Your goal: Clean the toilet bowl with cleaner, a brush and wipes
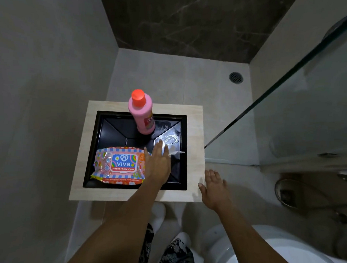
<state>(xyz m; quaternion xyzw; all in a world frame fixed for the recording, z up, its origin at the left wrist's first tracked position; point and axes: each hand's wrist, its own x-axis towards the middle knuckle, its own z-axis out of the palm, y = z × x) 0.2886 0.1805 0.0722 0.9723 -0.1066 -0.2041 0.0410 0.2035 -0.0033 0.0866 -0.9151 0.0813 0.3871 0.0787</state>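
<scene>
A black square tray [91, 147] sits in a beige board [196, 130]. In it, a pink cleaner bottle [142, 114] with an orange-red cap stands at the back. A colourful pack of baby wipes [118, 164] lies at the front left. My left hand [157, 164] reaches over the tray just right of the pack, its fingers laid on a white wipe [176, 152] whose end sticks out to the right. My right hand [215, 188] hovers open at the board's right front corner, holding nothing. The white toilet bowl [282, 259] is at the bottom right. No brush is in view.
A glass partition [292, 81] runs along the right. A round floor drain [236, 77] lies at the back right. A metal hose loop [298, 196] hangs near the toilet. Grey walls close in on the left, and my feet in white slippers [158, 213] stand below the board.
</scene>
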